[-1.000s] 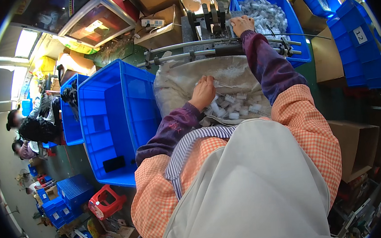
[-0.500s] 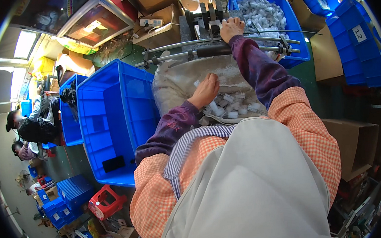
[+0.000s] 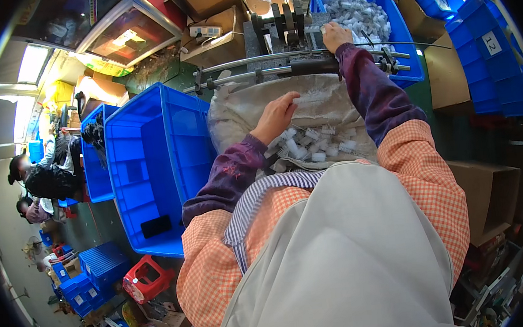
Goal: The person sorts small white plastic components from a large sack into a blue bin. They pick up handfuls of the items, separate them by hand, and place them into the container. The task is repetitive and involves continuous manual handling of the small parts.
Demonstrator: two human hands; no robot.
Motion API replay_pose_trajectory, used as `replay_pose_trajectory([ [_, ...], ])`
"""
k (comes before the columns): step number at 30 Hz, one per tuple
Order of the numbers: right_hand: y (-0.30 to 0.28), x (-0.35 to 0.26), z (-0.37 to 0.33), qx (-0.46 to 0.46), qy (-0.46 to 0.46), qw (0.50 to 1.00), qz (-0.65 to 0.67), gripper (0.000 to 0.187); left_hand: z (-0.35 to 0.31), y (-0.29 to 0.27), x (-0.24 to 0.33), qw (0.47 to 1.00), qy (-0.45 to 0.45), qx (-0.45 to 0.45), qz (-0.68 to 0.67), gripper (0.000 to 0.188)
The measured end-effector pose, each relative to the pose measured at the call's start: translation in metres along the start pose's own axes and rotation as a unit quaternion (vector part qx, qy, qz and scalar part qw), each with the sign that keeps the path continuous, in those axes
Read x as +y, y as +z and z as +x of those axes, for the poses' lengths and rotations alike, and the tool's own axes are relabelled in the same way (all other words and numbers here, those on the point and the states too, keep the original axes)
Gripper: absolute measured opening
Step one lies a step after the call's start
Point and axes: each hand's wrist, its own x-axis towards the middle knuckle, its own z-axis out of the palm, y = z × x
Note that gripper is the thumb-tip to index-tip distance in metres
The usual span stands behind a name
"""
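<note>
My right hand (image 3: 337,37) reaches to the machine (image 3: 288,29) at the top. Its curled fingertips grip the right end of a small pale plastic piece (image 3: 313,29) with comb-like teeth, at the machine's grey plate. Over the beige cloth (image 3: 238,107), my left hand (image 3: 275,119) hovers with fingers partly stretched and thumb slightly apart, and nothing shows in it. A heap of similar white and clear toothed pieces (image 3: 316,144) lies in the cloth's sagging fold, just right of that hand.
Metal rods (image 3: 238,63) and a dark roller cross before the machine. A blue bin (image 3: 410,59) of pale pieces stands at back right; a large blue tub (image 3: 142,167) with a dark flat object sits left. Cardboard boxes (image 3: 485,198) and a red stool (image 3: 148,279) flank me; people sit far left.
My right hand has moved right along the machine's plate, and a toothed piece now shows beside its fingertips. My left hand has shifted slightly left, its fingers loosening from a pinch.
</note>
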Motion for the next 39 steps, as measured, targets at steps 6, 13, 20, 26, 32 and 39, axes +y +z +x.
replay_pose_trajectory([
  [6, -0.047, 0.008, 0.018, -0.039, 0.062, 0.987, -0.142, 0.024, 0.02, -0.008, 0.013, 1.0, 0.0, -0.01, 0.013, 0.019],
  [13, -0.072, 0.021, -0.045, -0.014, -0.135, 0.986, 0.093, 0.033, 0.045, -0.002, 0.022, 0.997, 0.048, 0.022, 0.054, 0.016],
  [20, -0.063, -0.028, -0.077, -0.167, -0.258, 0.909, 0.282, 0.026, 0.045, -0.001, 0.019, 0.995, -0.012, 0.091, 0.034, 0.023],
  [26, 0.002, -0.011, -0.006, 0.115, -0.099, 0.988, 0.017, 0.016, -0.014, 0.002, -0.011, 0.919, -0.242, -0.128, 0.284, 0.034],
  [32, 0.014, -0.021, 0.008, 0.096, -0.082, 0.991, -0.054, 0.017, -0.051, 0.027, -0.048, 0.96, -0.145, -0.086, 0.223, 0.016],
  [39, 0.013, -0.019, 0.007, 0.068, -0.109, 0.991, -0.046, 0.017, -0.042, 0.021, -0.041, 0.971, -0.164, -0.041, 0.166, 0.012],
])
